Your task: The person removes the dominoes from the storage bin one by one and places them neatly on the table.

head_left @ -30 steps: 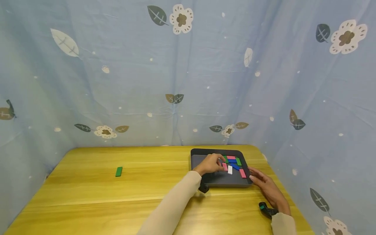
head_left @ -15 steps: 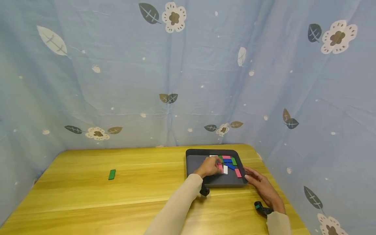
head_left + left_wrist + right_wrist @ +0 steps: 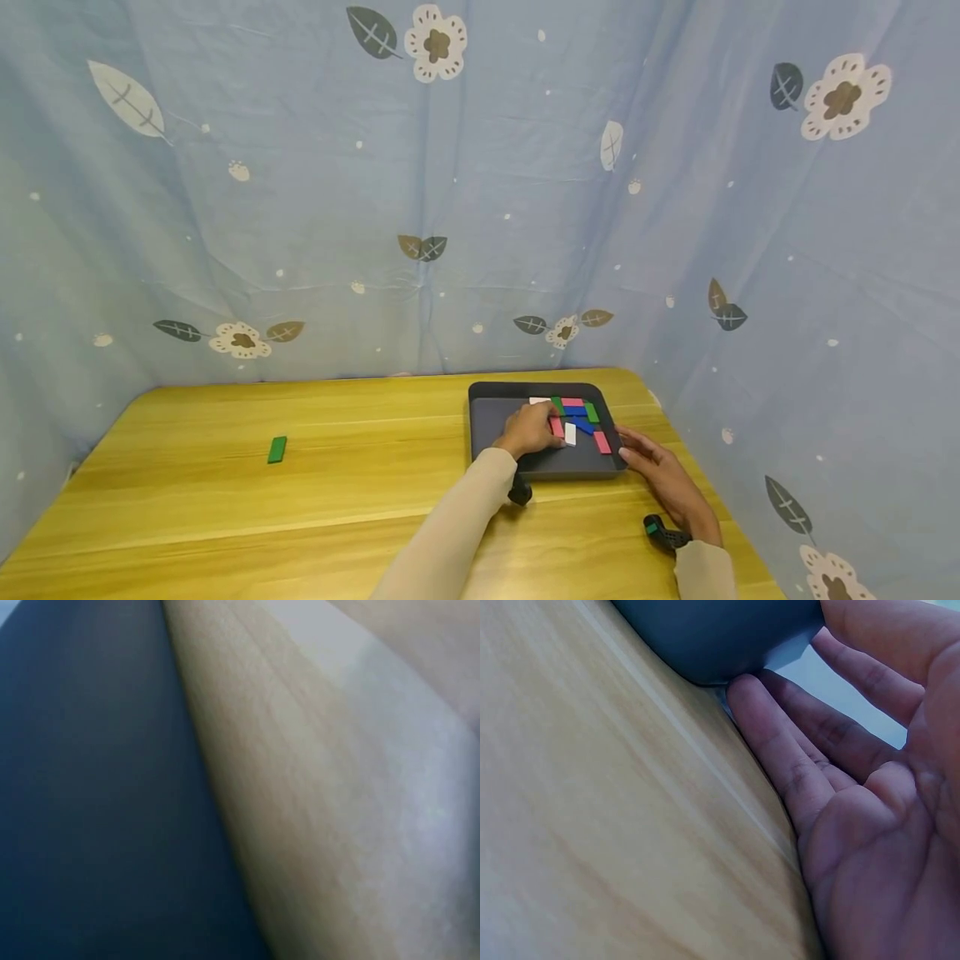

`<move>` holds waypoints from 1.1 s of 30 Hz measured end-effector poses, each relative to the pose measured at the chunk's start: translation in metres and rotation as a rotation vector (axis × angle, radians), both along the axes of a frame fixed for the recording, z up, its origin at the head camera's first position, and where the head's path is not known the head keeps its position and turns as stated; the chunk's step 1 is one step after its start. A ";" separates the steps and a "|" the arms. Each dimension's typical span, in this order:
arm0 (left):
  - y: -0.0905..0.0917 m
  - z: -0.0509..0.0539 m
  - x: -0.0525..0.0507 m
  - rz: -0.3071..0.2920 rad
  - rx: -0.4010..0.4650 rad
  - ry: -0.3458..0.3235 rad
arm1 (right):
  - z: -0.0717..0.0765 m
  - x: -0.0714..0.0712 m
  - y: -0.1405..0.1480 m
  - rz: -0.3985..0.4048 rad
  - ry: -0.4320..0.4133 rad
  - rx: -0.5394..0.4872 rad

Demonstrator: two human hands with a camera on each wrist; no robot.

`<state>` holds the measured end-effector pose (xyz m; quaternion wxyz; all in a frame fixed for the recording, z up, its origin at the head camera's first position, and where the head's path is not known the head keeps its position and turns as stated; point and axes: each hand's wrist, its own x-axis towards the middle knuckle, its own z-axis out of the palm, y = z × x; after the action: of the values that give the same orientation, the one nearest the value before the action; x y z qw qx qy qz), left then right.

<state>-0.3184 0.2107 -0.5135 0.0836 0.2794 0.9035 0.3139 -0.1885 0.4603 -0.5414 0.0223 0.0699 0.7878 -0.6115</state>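
In the head view, a shallow dark tray (image 3: pixel 495 417) on the table holds several flat tiles. My left hand (image 3: pixel 525 431) reaches into it, index finger and thumb at the two ends of a pink tile (image 3: pixel 557 427), pinching it at the tray floor. A white tile (image 3: pixel 571 434) lies just right of that thumb, and a green tile (image 3: pixel 557 405) by the index finger. My right hand (image 3: pixel 670 479) touches the tray's near right corner with fairly straight fingers. In the right wrist view those fingertips (image 3: pixel 754 697) meet the tray corner (image 3: pixel 720 645). The left wrist view shows mostly blurred skin.
A lone green tile (image 3: pixel 277 449) lies on the wooden table (image 3: pixel 360 483) far to the left. Blue tiles (image 3: pixel 582 426) and another pink tile (image 3: pixel 602 442) sit on the tray's right side. A patterned curtain (image 3: pixel 337 208) hangs behind and beside the table.
The head view has swung slightly, shifting everything left in the picture. My left fingers have closed in lower about the pink tile. The right hand stays at the tray corner.
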 end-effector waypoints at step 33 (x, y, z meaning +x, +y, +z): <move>-0.018 -0.003 -0.027 -0.113 0.206 -0.134 | -0.004 -0.011 -0.010 -0.015 0.024 0.021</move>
<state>-0.3455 0.1922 -0.5167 0.1322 0.3156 0.8417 0.4177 -0.1994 0.4502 -0.5454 0.0075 0.0686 0.7939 -0.6042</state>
